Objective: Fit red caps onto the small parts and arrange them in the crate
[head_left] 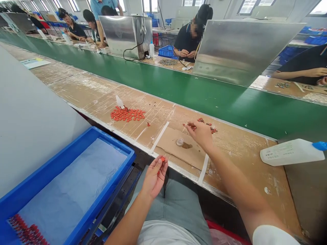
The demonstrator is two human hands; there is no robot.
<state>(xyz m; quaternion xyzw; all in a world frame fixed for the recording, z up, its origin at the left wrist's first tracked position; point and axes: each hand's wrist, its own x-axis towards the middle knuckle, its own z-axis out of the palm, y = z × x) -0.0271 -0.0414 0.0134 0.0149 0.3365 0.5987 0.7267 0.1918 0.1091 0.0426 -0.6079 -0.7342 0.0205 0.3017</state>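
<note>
My left hand [155,177] is at the bench's front edge, thumb and fingers closed on a small red round piece [162,159]. Farther right, my right hand [201,134] reaches over the bench with its fingertips pinched. A tiny red part [184,125] shows at those fingertips; its exact kind is too small to tell. Beside and behind this hand lie several small red and dark parts [213,130]. A small clear cup [180,142] stands on a cardboard sheet [166,139], next to a wet patch. To the left spreads a pile of red discs [125,114].
A blue tray [102,200] with red pieces in its corner is at my left. A white bottle with a blue cap [286,152] lies on the right. Beyond the bench runs a green conveyor belt [178,83]; co-workers sit across it, near metal panels [240,51].
</note>
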